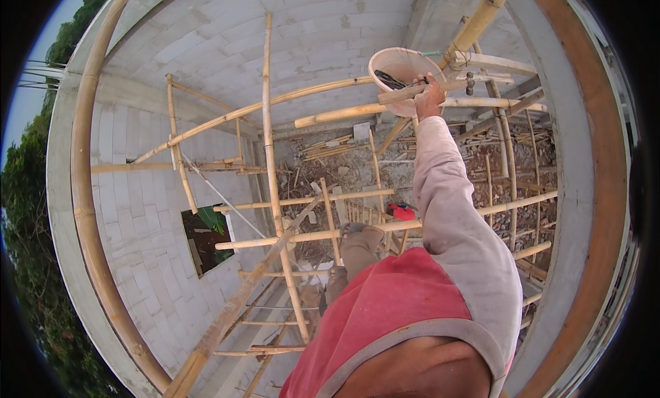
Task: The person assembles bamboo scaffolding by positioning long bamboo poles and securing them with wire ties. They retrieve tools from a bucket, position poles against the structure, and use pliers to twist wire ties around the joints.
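One hammer, plain brown wooden handle, dark metal head, long axis nearly crosswise, head end pointing right and tilted slightly up, seen over the pale bucket, right hand gripping the handle, left hand out of sight, grip unknowable.

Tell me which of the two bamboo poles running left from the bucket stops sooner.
The lower, thicker pole: its cut end shows left of the bucket, while the upper pole runs on far leftward.
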Tool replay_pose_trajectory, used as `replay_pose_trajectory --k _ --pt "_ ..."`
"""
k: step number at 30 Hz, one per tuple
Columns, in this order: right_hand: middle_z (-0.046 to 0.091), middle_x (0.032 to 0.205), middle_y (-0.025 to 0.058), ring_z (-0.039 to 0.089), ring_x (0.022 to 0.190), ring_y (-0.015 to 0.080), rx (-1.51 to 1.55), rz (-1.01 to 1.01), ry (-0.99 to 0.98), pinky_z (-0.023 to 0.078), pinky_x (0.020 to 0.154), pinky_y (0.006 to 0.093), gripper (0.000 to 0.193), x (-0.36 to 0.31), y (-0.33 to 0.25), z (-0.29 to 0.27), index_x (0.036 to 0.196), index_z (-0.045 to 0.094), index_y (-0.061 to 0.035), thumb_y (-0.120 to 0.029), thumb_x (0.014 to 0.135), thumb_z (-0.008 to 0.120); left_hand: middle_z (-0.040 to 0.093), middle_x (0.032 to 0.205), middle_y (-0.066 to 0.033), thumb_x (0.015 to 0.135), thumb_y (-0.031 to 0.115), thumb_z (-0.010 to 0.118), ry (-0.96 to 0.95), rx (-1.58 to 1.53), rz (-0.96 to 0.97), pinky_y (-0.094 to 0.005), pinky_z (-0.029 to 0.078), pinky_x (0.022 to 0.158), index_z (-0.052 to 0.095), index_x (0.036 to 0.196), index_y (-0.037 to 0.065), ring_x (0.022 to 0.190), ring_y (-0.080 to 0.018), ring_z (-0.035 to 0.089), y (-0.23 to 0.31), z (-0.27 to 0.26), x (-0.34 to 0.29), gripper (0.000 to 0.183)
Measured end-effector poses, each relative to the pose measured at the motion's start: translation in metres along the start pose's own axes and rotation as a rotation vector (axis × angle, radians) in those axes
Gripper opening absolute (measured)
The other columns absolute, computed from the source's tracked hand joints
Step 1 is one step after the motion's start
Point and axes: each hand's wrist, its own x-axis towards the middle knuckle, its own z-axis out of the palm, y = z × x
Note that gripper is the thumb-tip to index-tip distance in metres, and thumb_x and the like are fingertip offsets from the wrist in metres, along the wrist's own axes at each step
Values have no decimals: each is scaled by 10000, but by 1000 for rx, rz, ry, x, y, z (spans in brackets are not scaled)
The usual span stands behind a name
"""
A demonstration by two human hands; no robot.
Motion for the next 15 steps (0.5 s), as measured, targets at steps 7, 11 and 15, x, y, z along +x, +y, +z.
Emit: replay_pose_trajectory --k 7,11,15 --pt "609 1020 163 657 748 289 74 22 -23 548 600 403 334 5 8 8 1157 506 42 35 876 687 586 989 -26 1012 272 490 158 -375 -98 -386 524 863 600 1066 120 955 -190 603 17 18 -5 195" --pt "632 983 158 651 705 263 80 33 61 546 575 386 314 4 6 24 1118 532 48 68 853 699 636 955 -65 991 270 530 173 99 -74 -412 549 772 638 1052 94 915 -216 642 27 30 -10 215" --pt "653 895 148 642 669 239 -12 -109 50 543 568 371 283 12 3 18 1068 567 68 77 830 720 659 910 -97 970 257 549 157 437 136 -422 545 717 657 1017 85 890 -245 663 10 20 -1 209"
